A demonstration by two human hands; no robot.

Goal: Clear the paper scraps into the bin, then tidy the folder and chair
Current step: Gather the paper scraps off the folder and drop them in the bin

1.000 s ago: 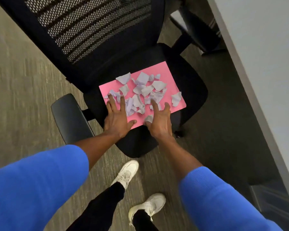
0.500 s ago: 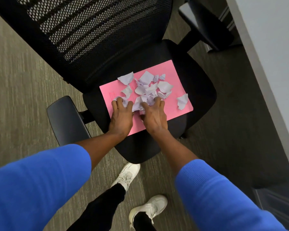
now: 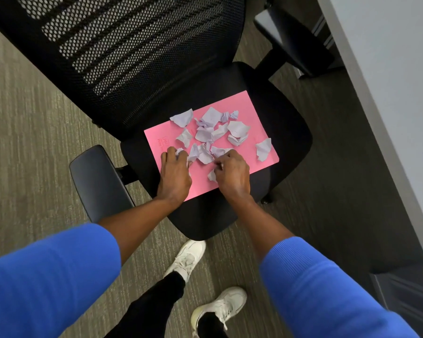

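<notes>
On the chair point(image 3: 286, 132), both hands' curled fingers point(image 3: 172, 152) clutch paper scraps point(image 3: 209, 135).

This looks like an office. A black mesh-backed swivel chair point(image 3: 156, 69) with padded armrests point(image 3: 98, 181) fills the upper middle of the frame, standing on short-pile grey-brown commercial carpet point(image 3: 29, 118). A pink paper folder point(image 3: 252, 113) lies on its seat. Along the right edge runs a pale grey slab, probably the edge of a bench point(image 3: 388, 93), though too little shows to be sure.
</notes>
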